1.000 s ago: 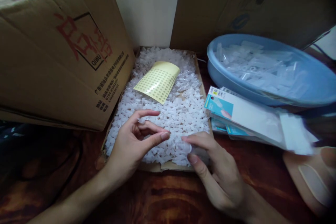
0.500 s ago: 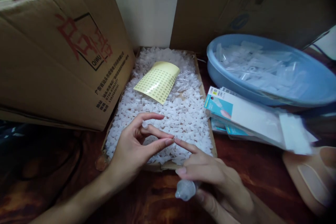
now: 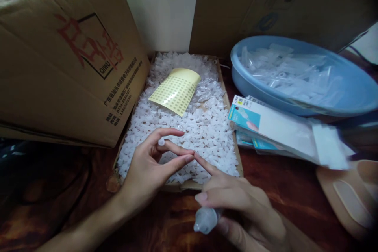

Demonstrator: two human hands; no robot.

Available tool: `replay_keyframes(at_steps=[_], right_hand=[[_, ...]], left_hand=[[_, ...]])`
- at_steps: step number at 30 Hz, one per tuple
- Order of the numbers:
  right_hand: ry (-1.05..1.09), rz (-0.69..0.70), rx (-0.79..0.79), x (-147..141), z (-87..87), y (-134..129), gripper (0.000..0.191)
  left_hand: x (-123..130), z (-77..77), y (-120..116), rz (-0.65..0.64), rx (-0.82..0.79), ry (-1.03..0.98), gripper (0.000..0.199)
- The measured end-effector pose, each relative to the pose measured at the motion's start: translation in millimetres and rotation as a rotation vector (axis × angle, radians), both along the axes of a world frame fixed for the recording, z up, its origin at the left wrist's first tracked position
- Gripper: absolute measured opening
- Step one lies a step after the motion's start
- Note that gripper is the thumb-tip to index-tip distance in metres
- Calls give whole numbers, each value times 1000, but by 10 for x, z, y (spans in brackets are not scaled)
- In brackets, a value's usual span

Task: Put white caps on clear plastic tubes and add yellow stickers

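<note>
My left hand hovers over the front of a shallow cardboard tray filled with small white plastic pieces. Its thumb and a fingertip are pinched together; anything between them is too small to make out. The tip of a small white plastic piece pokes out from its curled fingers. My right hand grips a small translucent bottle, its rounded, narrowing end facing left. One extended finger of that hand touches the left hand's pinched fingertips. On the tray's pieces lies a yellow sheet of small round stickers.
A big cardboard box stands at the left, with another cardboard panel behind. A blue basin of clear plastic parts sits at the right. Packaging cards lie before it. A beige object is at the lower right.
The extended right finger still meets the left fingertips. The right hand and bottle have shifted slightly left and down. The whole view has moved a little.
</note>
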State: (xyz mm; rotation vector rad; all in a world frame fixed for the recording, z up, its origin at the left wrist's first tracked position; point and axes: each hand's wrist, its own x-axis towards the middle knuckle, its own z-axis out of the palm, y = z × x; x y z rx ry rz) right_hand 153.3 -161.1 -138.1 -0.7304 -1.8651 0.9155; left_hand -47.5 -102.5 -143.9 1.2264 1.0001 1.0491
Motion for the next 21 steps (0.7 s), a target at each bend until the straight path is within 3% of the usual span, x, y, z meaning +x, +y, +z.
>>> replay_keyframes(at_steps=[21], right_hand=[[51, -3, 45, -59, -73, -31, 26]], left_hand=[[-13, 2, 4, -5, 15, 43, 35]])
